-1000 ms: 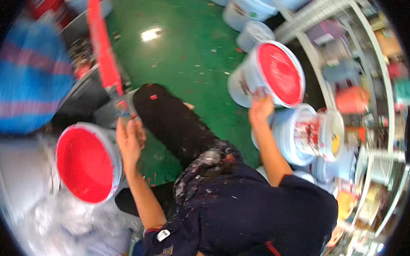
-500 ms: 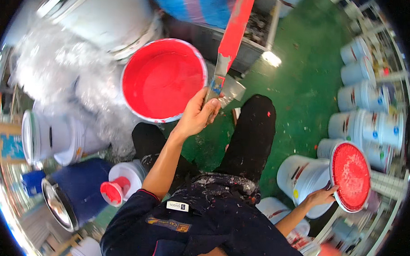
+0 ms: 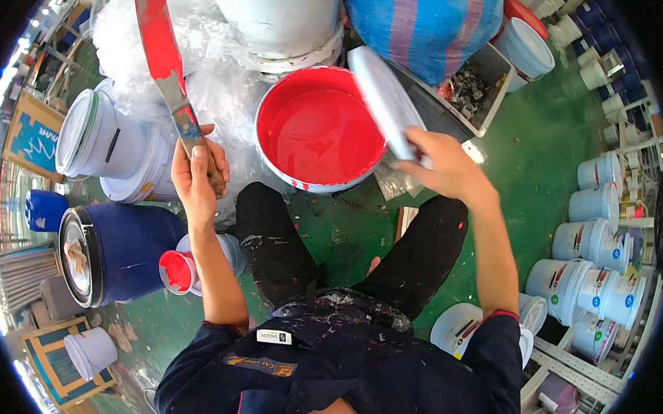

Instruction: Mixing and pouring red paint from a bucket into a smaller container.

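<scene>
My left hand (image 3: 198, 173) is closed round the wooden handle of a spatula (image 3: 155, 33), left of the bucket. Its long blade points up and away, coated in red paint, with bare metal near the handle. In front of my knees stands a round bucket (image 3: 319, 188) of smooth red paint (image 3: 312, 132). My right hand (image 3: 451, 168) grips the edge of a round white lid (image 3: 381, 94). The lid is tilted steeply over the bucket's right rim and blurred by motion; its underside is hidden. Whether it touches the rim, I cannot tell.
Clear plastic wrap (image 3: 218, 91) heaps left of the bucket. Behind it stand a large white pail (image 3: 280, 20) and a blue striped sack (image 3: 421, 26). A grey crate (image 3: 491, 103) holds scraps. A blue drum (image 3: 133, 254) and small red-stained pot (image 3: 177, 270) lie left; white pails (image 3: 557, 287) line the right.
My right hand has brought the lid from far right to above the paint bucket, turning its red face out of sight. My left hand has swung the spatula leftward, off the bucket's right side.
</scene>
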Motion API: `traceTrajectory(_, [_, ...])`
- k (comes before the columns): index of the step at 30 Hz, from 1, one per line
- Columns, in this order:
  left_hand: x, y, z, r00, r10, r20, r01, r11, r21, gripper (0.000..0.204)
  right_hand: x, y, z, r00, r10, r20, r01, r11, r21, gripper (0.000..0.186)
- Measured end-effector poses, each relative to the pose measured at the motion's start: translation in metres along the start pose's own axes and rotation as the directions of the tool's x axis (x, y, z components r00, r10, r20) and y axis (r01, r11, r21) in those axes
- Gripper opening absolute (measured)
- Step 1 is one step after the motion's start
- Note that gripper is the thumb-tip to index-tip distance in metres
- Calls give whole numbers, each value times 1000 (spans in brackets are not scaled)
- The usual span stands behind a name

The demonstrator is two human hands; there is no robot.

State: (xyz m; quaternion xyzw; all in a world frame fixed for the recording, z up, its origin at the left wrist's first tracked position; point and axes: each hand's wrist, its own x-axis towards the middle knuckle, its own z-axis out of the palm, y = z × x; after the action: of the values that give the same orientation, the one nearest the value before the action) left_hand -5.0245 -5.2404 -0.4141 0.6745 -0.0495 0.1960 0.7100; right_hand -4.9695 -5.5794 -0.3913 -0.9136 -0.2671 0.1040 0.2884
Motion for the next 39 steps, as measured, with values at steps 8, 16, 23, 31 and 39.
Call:
traceTrajectory(8, [-32, -5, -31, 990, -81, -117, 81, 997, -6, 31, 89, -26, 106, 977, -178, 117, 200, 954, -225, 30])
traceTrajectory(16, [-45, -15, -45, 989, -102, -111, 102, 995, -2, 35, 123, -50, 143, 980, -186, 67, 195, 963, -186, 32])
traceTrajectory(23, [-52, -22, -55, 981, -141, -134, 136, 990, -46, 34, 134, -56, 175, 964, -237, 117, 257, 943, -210, 33])
traceTrajectory(31, [-60, -54, -40, 970, -152, -188, 156, 988, 8, 29, 134, -55, 188, 970, -194, 143, 224, 946, -233, 38])
traceTrajectory(39, [-49, -139, 12, 869, -53, -492, 139, 980, 141, 36, 129, -2, 96, 871, -243, -427, 161, 962, -219, 29])
